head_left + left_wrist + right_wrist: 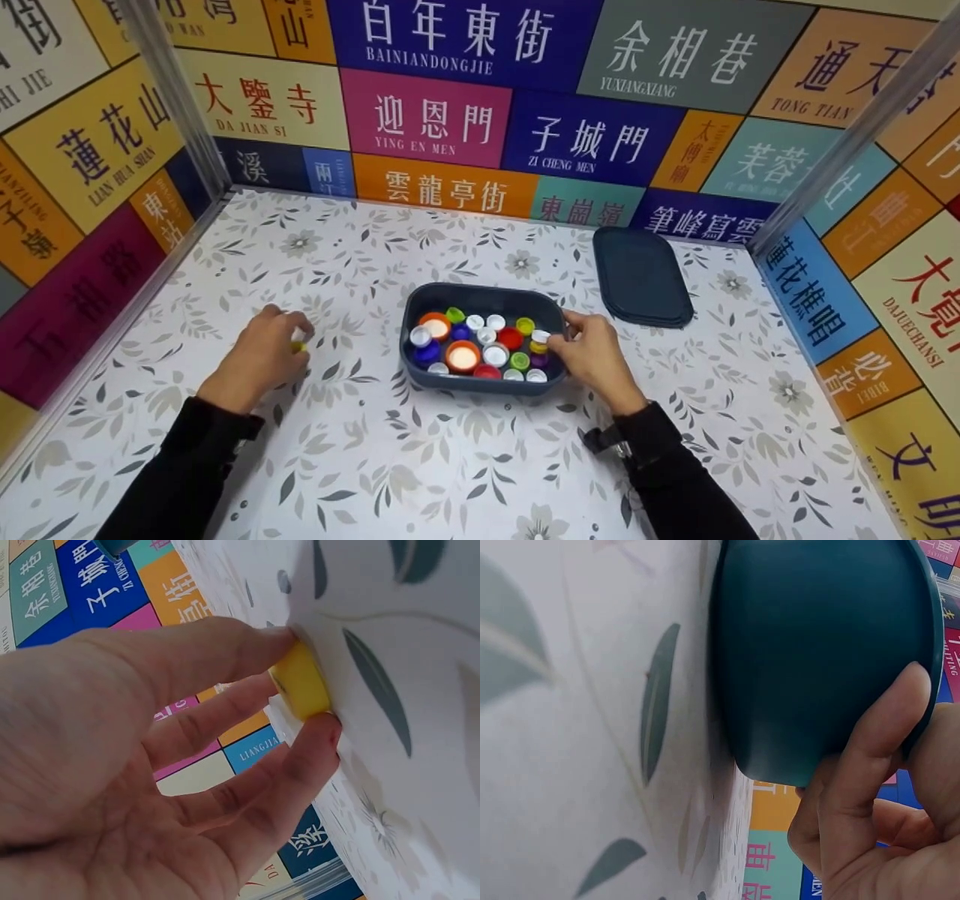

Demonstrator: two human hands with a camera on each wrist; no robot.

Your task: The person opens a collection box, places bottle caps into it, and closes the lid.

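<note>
My left hand is low over the left side of the table, pinching a yellow bottle cap between thumb and fingertip. In the left wrist view the cap is on edge, right against the patterned surface. A dark blue-green plastic box sits near the middle, holding many bottle caps in white, orange, red, blue, green, yellow and purple. My right hand grips the box's right end, thumb over the rim and fingers outside. The right wrist view shows the box's outer wall beside those fingers.
A dark lid lies flat behind the box to the right. The table has a white leaf-and-flower covering. Colourful panels with Chinese lettering rise at the back and both sides, with clear strips at the corners.
</note>
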